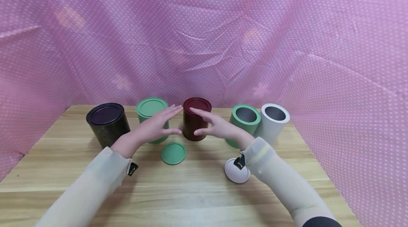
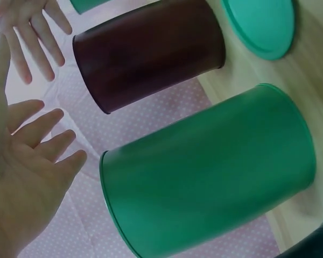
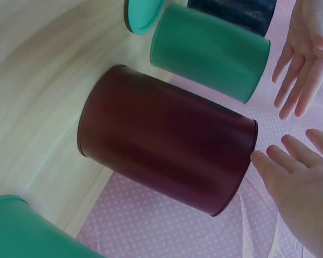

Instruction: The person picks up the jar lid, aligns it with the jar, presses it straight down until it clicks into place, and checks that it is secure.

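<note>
- Head view: smooth, upright cylinders stand in a loose row: a black can (image 1: 107, 128), a lidded green can (image 1: 148, 112), a dark red can (image 1: 188, 125), an open green can (image 1: 241, 127) and an open white can (image 1: 273, 129) (both open ones grey inside).
- Here the left hand (image 1: 153, 127) and right hand (image 1: 219, 126) are raised with fingers extended and thumbs apart, gripping nothing. The dark red can stands between and beyond their fingertips.
- A flat round green lid (image 1: 173, 153) and a white lid (image 1: 237, 174) lie on the desk (image 1: 191, 200), which has pale, streaky wood grain; pink cloth (image 1: 223, 35) with white dots hangs in folds around it.
- Left wrist view: the left palm is bare, its fingers spread just beside the top of the lidded green can; the dark red can stands past that, near the right hand's fingers.
- Right wrist view: the dark red can fills the middle, slightly glossy, with a thin rim. A right fingertip overlaps that rim, though whether it touches is hard to say.
</note>
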